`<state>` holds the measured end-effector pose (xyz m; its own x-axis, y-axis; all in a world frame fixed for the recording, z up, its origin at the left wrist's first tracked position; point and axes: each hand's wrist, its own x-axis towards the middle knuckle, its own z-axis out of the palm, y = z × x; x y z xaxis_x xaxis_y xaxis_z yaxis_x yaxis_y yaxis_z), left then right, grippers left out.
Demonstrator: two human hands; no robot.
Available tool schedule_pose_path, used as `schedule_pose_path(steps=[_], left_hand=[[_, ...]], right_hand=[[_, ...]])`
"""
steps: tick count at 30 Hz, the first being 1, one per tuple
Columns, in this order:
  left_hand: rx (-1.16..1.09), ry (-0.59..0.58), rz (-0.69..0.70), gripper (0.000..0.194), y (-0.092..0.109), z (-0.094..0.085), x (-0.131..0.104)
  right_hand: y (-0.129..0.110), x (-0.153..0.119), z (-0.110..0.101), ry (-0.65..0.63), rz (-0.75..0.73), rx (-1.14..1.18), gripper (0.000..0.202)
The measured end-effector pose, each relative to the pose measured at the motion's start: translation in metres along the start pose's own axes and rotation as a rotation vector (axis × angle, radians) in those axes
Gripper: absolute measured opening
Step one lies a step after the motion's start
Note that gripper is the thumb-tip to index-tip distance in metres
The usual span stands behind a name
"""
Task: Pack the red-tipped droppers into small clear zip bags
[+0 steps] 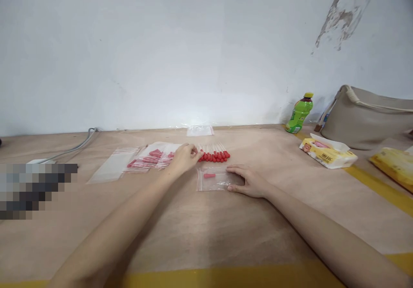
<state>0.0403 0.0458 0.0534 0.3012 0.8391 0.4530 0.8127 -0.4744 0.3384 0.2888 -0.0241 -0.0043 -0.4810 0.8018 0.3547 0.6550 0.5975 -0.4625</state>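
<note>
My left hand (pixel 185 158) is pinched at the left end of a row of white sticks with red tips (pixel 217 155), its fingertips at the leftmost red tip. My right hand (pixel 251 182) lies with thumb and fingers apart on the right end of a small clear zip bag (pixel 217 185). Inside that bag is a single red piece (pixel 209 176). Left of my left hand, overlapping zip bags (pixel 145 160) hold several red pieces; my wrist partly covers the nearest one. A flat, whitish zip bag (pixel 111 166) lies at their left.
Against the wall lies another clear bag (pixel 200 130). At the right stand a green bottle (pixel 300 114), a tissue pack (pixel 328 152), a grey-beige handbag (pixel 368 118) and a yellow packet (pixel 393 165). A grey cable (pixel 75 148) runs toward a blurred-out object at the left.
</note>
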Motion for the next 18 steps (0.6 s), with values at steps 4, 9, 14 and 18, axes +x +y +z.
schedule_pose_path(steps=[4,9,14,18], left_hand=[[0.028,-0.035,-0.067,0.029,0.0,0.027,0.02],[0.004,-0.02,-0.124,0.022,-0.001,0.031,0.022],[-0.043,0.103,-0.09,0.017,-0.007,-0.01,-0.019],[-0.124,0.144,-0.038,0.02,-0.038,-0.042,-0.076]], right_hand=[[0.0,-0.001,-0.001,-0.001,-0.013,0.007,0.059],[0.0,-0.001,-0.001,-0.01,-0.013,0.01,0.059],[0.0,-0.001,-0.001,-0.002,-0.014,-0.005,0.06],[0.001,-0.001,0.0,0.002,-0.015,-0.009,0.06]])
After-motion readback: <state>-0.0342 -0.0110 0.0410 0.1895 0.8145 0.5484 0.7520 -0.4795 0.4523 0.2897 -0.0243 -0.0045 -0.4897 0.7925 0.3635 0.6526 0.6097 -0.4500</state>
